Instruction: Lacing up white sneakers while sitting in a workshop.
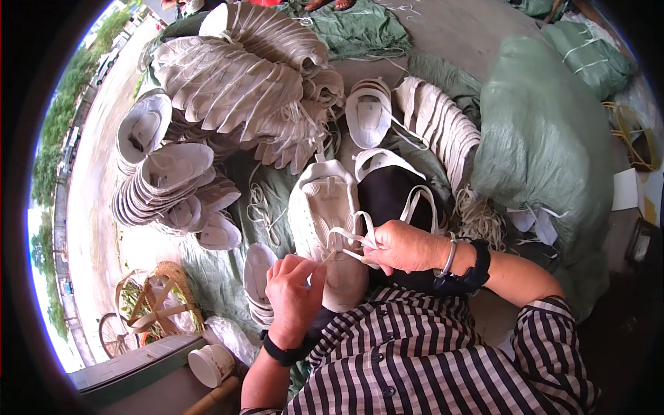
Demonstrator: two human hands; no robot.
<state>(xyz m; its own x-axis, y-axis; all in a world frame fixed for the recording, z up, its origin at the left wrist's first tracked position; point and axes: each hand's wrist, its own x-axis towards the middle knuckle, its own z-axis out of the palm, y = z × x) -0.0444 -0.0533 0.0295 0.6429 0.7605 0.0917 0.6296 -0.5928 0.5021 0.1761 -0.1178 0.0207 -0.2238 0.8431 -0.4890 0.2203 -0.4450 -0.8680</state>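
Note:
A pale shoe upper rests in front of me, its toe toward my body and its padded collar away from me. My right hand is closed around a white shoelace, which loops above the fist and runs down to the upper's front. Just left of the toe, my left hand pinches with thumb and forefinger near the lace; what lies between the fingertips looks like a thin strand of it. A second upper with a white collar lies against my dark-clothed leg, right of the first.
Nested uppers form a large heap at the far left and a curved row at the far right. Loose laces hang in a bundle near a big green sack. A woven basket and a white tub stand lower left.

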